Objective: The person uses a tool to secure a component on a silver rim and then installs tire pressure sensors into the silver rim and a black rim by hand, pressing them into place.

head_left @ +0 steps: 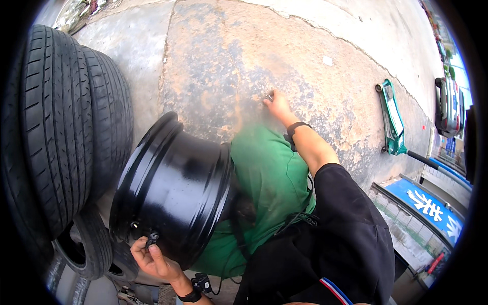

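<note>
A glossy black wheel rim [175,185] without a tyre lies on its side against my green-clad leg [272,170]. At its lower left edge my left hand [156,260] pinches a small black part [153,238] between thumb and fingers, close against the rim's barrel. A small light-coloured fitting [134,224] shows on the rim just beside it. My right hand [278,107] reaches forward over the concrete, fingers closed round a small, shiny piece [269,97] too small to name. Its palm side is hidden.
Large black tyres [56,127] stand at the left, with smaller tyres [92,246] below them. A green floor jack [392,117] rests on the concrete [213,56] at the right. Beyond it are a blue sign [424,206] and a parked car [448,107]. Black cables [300,218] lie by my leg.
</note>
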`<state>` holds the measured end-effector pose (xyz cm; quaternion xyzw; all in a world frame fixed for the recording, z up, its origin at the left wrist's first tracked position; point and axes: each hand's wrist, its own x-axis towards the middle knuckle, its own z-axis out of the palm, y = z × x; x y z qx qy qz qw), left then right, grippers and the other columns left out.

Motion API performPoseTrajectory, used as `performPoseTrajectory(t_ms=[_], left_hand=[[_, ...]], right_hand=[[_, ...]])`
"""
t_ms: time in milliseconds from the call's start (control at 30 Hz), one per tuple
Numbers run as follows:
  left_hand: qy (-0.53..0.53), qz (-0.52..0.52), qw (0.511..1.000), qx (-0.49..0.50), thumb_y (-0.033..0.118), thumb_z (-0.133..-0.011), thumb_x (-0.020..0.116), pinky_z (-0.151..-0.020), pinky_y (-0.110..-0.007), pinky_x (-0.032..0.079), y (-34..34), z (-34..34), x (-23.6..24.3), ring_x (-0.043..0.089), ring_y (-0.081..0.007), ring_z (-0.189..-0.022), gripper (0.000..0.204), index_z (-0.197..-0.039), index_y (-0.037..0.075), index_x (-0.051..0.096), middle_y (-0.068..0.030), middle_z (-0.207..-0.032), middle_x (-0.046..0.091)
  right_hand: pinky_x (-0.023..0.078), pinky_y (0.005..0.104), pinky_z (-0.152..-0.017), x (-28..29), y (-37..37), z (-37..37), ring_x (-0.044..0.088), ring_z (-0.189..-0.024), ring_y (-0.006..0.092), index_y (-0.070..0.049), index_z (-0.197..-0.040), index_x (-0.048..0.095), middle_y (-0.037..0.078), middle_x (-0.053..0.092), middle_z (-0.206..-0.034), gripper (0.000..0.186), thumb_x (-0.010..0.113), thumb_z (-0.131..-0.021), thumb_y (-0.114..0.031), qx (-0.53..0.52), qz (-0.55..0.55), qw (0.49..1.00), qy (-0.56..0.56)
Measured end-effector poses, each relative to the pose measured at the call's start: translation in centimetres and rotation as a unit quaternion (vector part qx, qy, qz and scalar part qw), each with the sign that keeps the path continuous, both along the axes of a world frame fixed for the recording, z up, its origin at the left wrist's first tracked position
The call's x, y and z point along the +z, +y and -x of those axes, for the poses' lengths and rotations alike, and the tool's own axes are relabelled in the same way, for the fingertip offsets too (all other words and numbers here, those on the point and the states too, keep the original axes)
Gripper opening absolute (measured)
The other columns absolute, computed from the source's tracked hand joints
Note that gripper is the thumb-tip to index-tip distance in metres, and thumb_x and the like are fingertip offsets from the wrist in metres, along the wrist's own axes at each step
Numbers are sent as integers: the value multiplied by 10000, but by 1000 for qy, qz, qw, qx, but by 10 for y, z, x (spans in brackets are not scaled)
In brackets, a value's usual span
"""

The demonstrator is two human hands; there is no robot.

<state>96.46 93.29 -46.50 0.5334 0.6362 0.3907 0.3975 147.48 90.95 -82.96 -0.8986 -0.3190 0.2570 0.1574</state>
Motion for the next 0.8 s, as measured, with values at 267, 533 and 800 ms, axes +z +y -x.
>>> performPoseTrajectory(t_ms=[267, 533, 800], left_hand=[[-16, 3, 1000, 8, 151, -978, 668, -870, -266, 422, -1, -7, 2, 526, -140, -937, 220, -1102, -9, 581, -66, -1053, 566], [-39, -60, 997, -2, -58, -885, 735, -710, -221, 479, 9, -20, 4, 587, -106, -830, 250, -1097, 10, 621, -115, -1084, 646], [43, -75, 996, -1, -12, -904, 763, -678, -224, 495, 10, -21, 7, 620, -90, -781, 229, -1091, -4, 632, -75, -967, 675]], right_hand=[[523, 492, -954, 13, -12, -6, 671, -1089, 434, 11, -1167, 639, 278, 703, -1100, 358, 595, -816, -42, -60, 9, 998, -6], [569, 384, -747, 102, 50, -4, 716, -769, 250, -13, -1189, 677, 162, 741, -919, 321, 647, -936, -207, 16, -94, 994, 46], [559, 300, -752, 350, 116, 173, 712, -868, 159, -33, -1112, 700, 79, 736, -930, 169, 712, -950, -82, 417, -250, 852, 195]])
